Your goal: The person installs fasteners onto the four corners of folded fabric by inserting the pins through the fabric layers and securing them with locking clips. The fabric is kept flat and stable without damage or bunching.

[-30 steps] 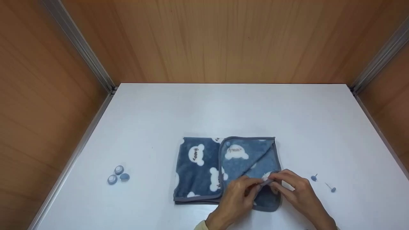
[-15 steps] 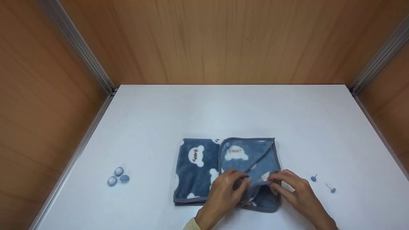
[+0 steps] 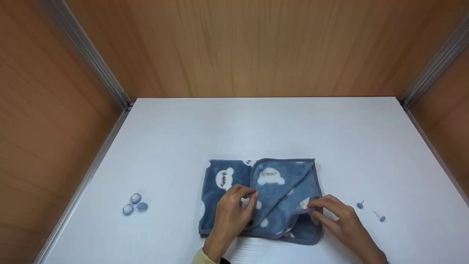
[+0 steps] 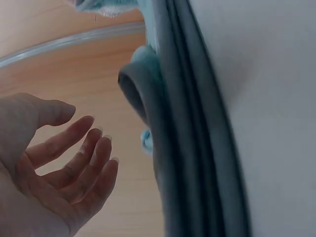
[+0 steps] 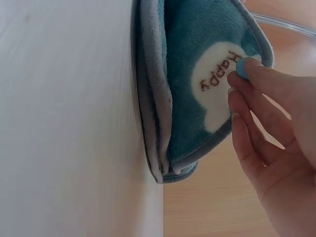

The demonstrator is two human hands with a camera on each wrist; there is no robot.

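I see a folded blue towel (image 3: 256, 194) with white bear prints lying on the white table (image 3: 256, 124), near the front edge and about centre. My left hand (image 3: 231, 216) rests on the towel's middle, fingers (image 3: 246, 193) loosely bent over the edge of the upper flap; in the left wrist view the fingers (image 4: 94, 148) look relaxed and spread, holding nothing, with the towel's stacked grey hems just beside them. My right hand (image 3: 335, 218) is at the towel's right front part, fingertips (image 5: 242, 81) pinching a small blue pin head (image 5: 243, 68) against the fabric next to the "Happy" bear print, so that grip is narrow and on the pin. Three blue buttons (image 3: 135, 204) sit in a cluster well left of the towel. Two more blue pins (image 3: 370, 211) lie on the table just right of the right hand. Wood panel walls (image 3: 234, 47) around the table
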